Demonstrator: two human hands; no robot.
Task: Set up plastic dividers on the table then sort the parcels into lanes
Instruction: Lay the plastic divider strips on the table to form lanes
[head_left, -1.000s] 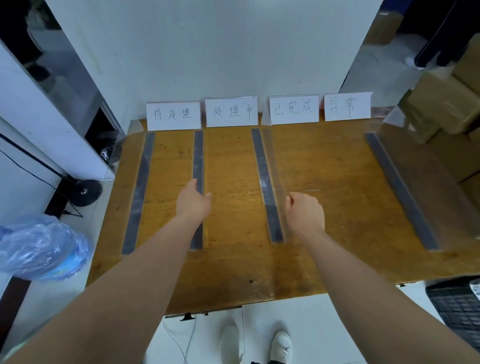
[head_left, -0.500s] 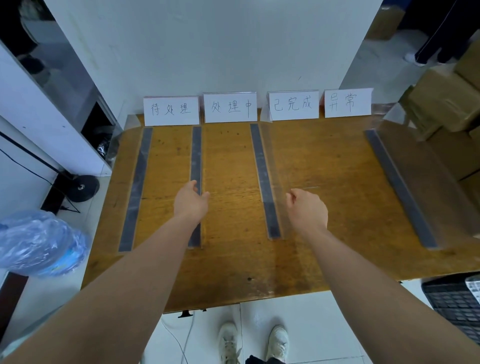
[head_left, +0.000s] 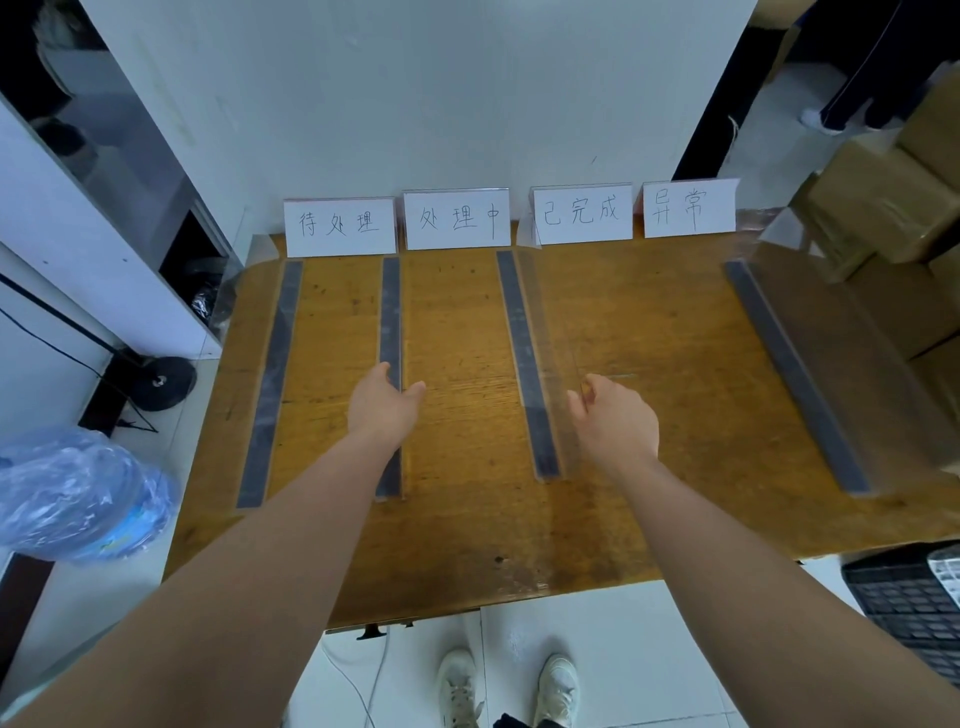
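- Four dividers (head_left: 270, 384) stand in rows on the table (head_left: 649, 312), below four word cards (head_left: 340, 226).
- Our left hand (head_left: 384, 405) is at the second divider (head_left: 390, 312) and our right hand (head_left: 613, 421) is at the third divider (head_left: 519, 338). Both curl a bit, but the plastic is clear, so we cannot tell if they grip.
- We think we are lining up lanes.
- Next we must fetch parcels (head_left: 883, 208), piled off the table at our right.

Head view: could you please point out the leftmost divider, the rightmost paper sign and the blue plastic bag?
leftmost divider (head_left: 271, 384), head view, middle of its dark strip.
rightmost paper sign (head_left: 690, 208), head view, centre of the card.
blue plastic bag (head_left: 78, 499), head view, middle of its surface.
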